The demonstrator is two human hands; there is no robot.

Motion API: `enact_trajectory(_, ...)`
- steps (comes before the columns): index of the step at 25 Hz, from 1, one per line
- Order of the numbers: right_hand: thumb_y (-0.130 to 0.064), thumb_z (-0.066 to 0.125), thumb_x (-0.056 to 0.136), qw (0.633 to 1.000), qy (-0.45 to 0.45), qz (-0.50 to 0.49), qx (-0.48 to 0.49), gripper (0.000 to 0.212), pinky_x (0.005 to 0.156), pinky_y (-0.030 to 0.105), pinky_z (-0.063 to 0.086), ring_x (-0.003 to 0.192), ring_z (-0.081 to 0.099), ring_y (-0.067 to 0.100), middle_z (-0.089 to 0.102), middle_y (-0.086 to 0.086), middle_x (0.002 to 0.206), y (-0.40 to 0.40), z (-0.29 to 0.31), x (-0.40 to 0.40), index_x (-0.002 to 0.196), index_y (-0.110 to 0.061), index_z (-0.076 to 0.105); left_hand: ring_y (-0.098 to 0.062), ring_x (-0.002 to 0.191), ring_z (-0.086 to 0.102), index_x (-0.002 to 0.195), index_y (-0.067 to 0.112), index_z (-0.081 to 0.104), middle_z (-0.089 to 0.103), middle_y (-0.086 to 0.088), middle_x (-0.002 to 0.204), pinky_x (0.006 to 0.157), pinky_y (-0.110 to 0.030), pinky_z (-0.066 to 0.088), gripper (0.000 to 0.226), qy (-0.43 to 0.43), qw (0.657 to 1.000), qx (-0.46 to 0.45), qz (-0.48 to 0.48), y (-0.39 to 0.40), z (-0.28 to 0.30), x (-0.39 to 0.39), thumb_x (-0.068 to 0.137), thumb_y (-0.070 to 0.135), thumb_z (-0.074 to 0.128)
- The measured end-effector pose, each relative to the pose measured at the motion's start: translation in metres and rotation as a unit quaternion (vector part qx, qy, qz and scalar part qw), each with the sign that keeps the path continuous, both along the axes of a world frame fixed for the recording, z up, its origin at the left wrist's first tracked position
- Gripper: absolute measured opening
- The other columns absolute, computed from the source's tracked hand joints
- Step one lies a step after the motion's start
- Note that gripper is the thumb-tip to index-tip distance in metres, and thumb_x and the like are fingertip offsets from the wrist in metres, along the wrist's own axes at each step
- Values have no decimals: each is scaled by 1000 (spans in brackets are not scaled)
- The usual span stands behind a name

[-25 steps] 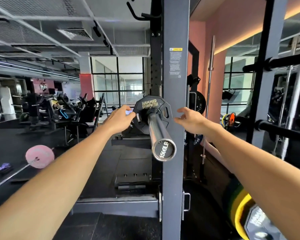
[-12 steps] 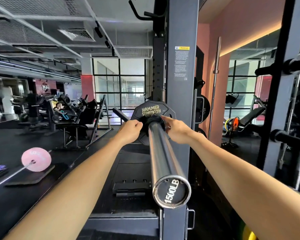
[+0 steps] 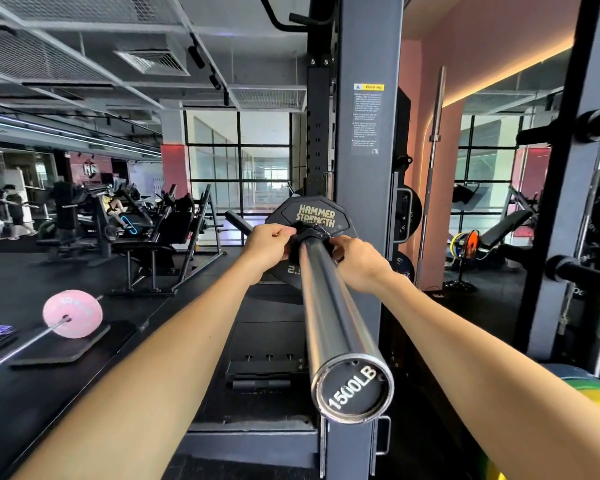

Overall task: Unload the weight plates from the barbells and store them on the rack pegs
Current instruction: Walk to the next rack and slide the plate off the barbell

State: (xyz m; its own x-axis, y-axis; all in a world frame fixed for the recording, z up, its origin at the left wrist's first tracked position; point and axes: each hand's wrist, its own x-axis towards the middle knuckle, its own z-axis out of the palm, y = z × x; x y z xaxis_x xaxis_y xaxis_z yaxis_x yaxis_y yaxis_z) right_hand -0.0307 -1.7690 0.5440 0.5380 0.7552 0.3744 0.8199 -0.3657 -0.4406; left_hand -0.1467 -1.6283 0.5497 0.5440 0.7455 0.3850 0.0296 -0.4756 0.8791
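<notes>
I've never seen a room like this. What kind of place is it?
It looks like a gym. A barbell carries a black weight plate, a pink plate lies on the floor, and workout machines stand behind.

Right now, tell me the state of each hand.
Left hand: closed, gripping the collar on the bar.
Right hand: closed, gripping the same collar.

You're in a gym | power rack upright [image 3: 359, 202] | barbell sleeve [image 3: 329, 306] | pink bumper plate [image 3: 72, 313] | weight benches [image 3: 160, 237]
</notes>
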Motion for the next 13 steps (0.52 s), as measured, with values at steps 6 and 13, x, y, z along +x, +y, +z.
enact_trajectory(6,-16,36,79,1000,18,9,10,54,90,42,52,102,62,30,65,5,122,-9,3,9,130,-26,55,-28,89,65,104,11,64,65,-16,104,80,-39,60,28,53,998,-6,37,-1,8,0,101,33,46)
enact_trajectory(13,-12,33,93,997,38,52,48,53,54,24,39,56,47,13,62,11,123,5,21,15,142,-26,46,-23,77,68,114,13,54,59,-6,103,73,-32,61,22,52,997,-51,-2,-5,4,-1,101,30,48)
